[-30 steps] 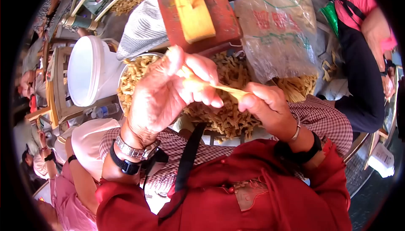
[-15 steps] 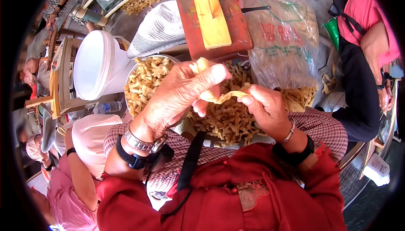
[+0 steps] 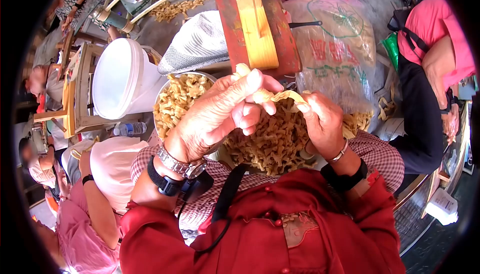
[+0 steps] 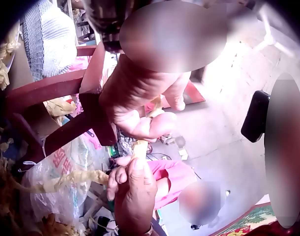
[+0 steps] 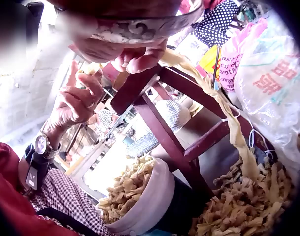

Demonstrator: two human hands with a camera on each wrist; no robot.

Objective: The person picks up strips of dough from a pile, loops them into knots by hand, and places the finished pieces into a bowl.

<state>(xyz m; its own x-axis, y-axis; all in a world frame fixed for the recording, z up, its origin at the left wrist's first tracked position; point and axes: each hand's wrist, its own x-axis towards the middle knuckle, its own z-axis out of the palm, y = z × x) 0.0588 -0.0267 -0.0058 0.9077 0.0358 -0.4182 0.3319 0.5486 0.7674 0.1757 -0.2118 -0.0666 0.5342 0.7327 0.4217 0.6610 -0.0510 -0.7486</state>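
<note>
Left hand (image 3: pixel 217 110) and right hand (image 3: pixel 324 124) pinch a pale strip (image 3: pixel 288 95).
Below them, a brown heap (image 3: pixel 270 146); beside the left, a bucket (image 5: pixel 158 199).

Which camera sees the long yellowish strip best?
The right wrist view: the strip hangs plainly down to the pile. The head view shows a short piece between the hands; the left wrist view shows a blurrier length.

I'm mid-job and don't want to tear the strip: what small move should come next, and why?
Probably ease the right hand gently away from the left hand: both hold the yellowish strip, and the stretch between them curves rather than running taut.
</note>
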